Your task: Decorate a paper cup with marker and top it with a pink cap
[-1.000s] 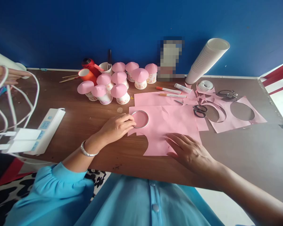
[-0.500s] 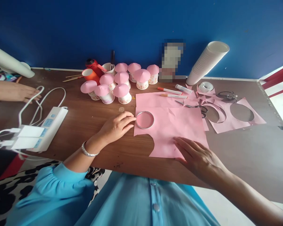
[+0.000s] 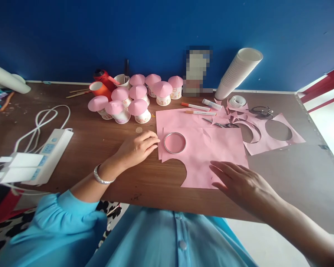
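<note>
A pink paper sheet (image 3: 208, 148) lies on the brown table, with a metal ring (image 3: 174, 142) resting on its left part. My left hand (image 3: 136, 148) rests on the table just left of the sheet, fingers loosely stretched toward the ring, holding nothing. My right hand (image 3: 239, 181) lies flat on the sheet's lower right corner, fingers spread, pressing the paper.
Several paper cups with pink caps (image 3: 133, 100) stand behind. Markers (image 3: 196, 107), scissors (image 3: 222, 124), a tape roll (image 3: 237, 101), cut pink scraps (image 3: 272, 131) and a stack of white cups (image 3: 236, 72) lie right. A power strip (image 3: 41, 155) with cables is left.
My left hand let go of the ring and now rests beside the paper. The sheet with the ring slid right. Another person's hand at the far left has left the view.
</note>
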`<state>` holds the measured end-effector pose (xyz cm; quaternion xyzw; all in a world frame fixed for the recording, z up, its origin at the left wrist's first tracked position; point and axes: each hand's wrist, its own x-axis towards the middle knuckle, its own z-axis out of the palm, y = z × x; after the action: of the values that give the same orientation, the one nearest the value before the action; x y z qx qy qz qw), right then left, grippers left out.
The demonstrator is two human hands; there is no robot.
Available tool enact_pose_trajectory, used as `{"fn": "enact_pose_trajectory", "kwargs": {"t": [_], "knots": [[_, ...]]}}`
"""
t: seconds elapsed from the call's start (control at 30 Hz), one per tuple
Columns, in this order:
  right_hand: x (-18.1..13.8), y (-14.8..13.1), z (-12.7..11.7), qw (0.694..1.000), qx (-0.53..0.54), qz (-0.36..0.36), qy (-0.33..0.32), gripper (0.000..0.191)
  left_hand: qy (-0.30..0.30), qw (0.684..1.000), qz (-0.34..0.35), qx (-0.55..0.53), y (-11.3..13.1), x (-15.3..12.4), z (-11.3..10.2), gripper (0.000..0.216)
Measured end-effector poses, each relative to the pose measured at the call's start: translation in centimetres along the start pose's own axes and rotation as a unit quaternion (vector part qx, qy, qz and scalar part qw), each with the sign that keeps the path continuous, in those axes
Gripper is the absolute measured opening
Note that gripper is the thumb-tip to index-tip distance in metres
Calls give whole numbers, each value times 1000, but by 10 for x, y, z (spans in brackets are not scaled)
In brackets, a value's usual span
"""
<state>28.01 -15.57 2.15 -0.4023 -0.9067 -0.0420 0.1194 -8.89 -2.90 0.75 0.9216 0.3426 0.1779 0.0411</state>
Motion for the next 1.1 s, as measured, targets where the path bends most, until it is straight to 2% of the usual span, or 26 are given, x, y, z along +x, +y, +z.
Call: {"fn": "enact_pose_trajectory", "kwargs": {"t": [0.13, 0.3, 0.4, 0.5, 0.6, 0.83, 1.1], "knots": [[37, 16, 5, 999, 38, 28, 12, 25, -17, 996, -7, -90, -3, 26, 2, 19], [74, 34, 37, 991, 123, 59, 14, 41, -65, 988, 17, -136, -2, 52, 5, 61], [82, 35, 54, 986, 149, 65, 28, 54, -95, 984, 40, -144, -5, 52, 6, 82], [83, 31, 64, 983, 167, 61, 41, 67, -99, 983, 28, -154, -11, 45, 10, 96], [85, 26, 71, 981, 180, 57, 54, 75, -100, 982, 14, -160, -17, 39, 13, 98], [104, 15, 72, 977, 195, 61, 57, 73, -98, 981, 18, -169, -19, 37, 19, 100], [108, 20, 80, 972, 218, 63, 62, 67, -108, 980, 13, -165, -19, 35, 19, 99]]}}
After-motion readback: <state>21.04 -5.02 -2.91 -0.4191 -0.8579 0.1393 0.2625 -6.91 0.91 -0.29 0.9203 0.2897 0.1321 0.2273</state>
